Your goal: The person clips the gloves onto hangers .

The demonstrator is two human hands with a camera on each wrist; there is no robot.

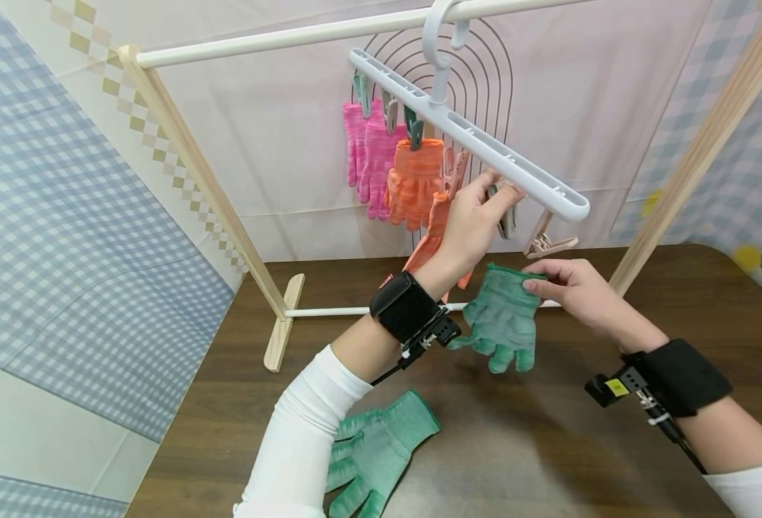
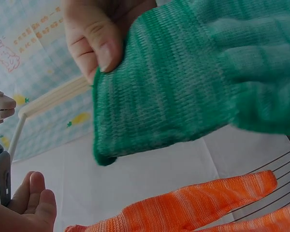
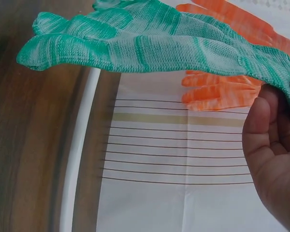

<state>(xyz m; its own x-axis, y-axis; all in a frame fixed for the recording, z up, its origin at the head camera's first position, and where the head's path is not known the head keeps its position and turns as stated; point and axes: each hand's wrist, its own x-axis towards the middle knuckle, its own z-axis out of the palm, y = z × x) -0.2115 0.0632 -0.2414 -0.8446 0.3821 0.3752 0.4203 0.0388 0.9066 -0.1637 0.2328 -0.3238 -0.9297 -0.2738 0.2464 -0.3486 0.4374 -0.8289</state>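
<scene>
With thumb and fingers at the cuff, my right hand (image 1: 568,291) pinches a green knit glove (image 1: 504,316), which dangles fingers down above the table. My left hand (image 1: 474,219) is raised to the underside of a white clip hanger (image 1: 484,142), its fingers pinching a grey clothespin (image 1: 509,219) there. In the left wrist view the same clothespin (image 2: 2,176) shows beside the left fingers (image 2: 38,193); the green cuff (image 2: 159,96) passes close in front. A second green glove (image 1: 387,446) lies flat on the table, partly behind the left sleeve.
Pink gloves (image 1: 377,158) and orange gloves (image 1: 417,183) hang clipped along the hanger's far half. A beige clothespin (image 1: 545,244) dangles at its near end. The hanger hooks over a white rod (image 1: 277,37) on a wooden-legged rack (image 1: 193,173), standing on a brown table (image 1: 225,439).
</scene>
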